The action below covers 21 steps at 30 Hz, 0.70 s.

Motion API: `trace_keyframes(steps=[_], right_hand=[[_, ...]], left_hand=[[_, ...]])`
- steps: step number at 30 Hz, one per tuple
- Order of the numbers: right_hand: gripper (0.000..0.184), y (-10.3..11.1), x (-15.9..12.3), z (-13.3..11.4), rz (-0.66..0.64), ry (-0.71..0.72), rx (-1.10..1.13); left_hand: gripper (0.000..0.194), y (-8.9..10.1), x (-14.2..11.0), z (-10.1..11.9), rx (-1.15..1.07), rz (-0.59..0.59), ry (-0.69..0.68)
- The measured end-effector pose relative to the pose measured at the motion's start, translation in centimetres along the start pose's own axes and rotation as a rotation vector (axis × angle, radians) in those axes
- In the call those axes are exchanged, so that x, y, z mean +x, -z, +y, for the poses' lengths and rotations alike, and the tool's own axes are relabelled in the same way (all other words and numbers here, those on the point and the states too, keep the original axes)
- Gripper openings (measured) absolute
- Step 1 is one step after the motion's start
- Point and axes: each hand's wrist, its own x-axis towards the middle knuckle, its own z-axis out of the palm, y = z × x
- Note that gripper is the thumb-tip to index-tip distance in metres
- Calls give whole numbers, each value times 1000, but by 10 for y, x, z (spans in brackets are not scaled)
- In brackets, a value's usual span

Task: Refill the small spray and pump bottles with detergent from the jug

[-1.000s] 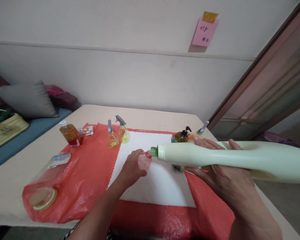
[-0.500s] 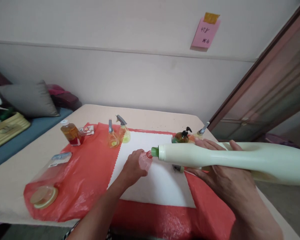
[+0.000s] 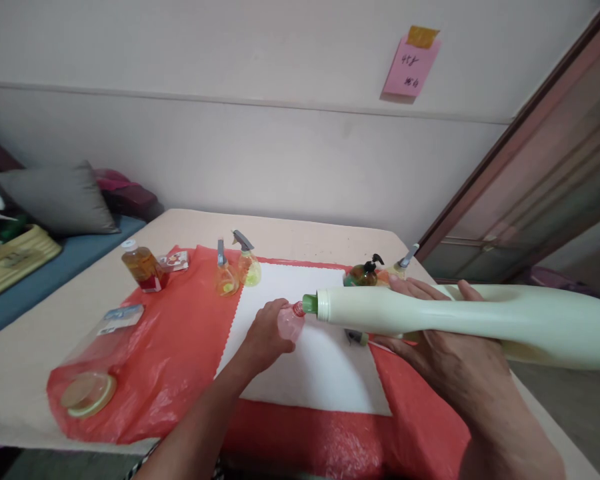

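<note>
Near the table's (image 3: 300,233) front edge, a person's left hand (image 3: 270,337) grips a small pink bottle (image 3: 291,323) over a white sheet (image 3: 313,380), its mouth meeting the green spout of a large pale-green bottle (image 3: 480,320) clasped in the right hand (image 3: 460,370).

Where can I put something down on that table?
Two bare patches: the back strip of the table, between the wall and white sheet, and the sheet's near part, bordered by red plastic. It's crowded at the right, around the pump bottle and big green bottle.
</note>
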Motion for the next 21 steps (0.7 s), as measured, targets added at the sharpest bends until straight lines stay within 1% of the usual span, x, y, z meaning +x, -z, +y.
trace_keyframes(steps=[5,14,21], right_hand=[[56,1,1,0,15,12,-5],[59,-2,-1,2,39,20,-11],[61,-3,-3,3,4,-16,1]], left_hand=[[71,1,0,2,9,8,-8],[68,0,0,-2,-14,3,-8],[68,1,0,-2,-32,0,-16]])
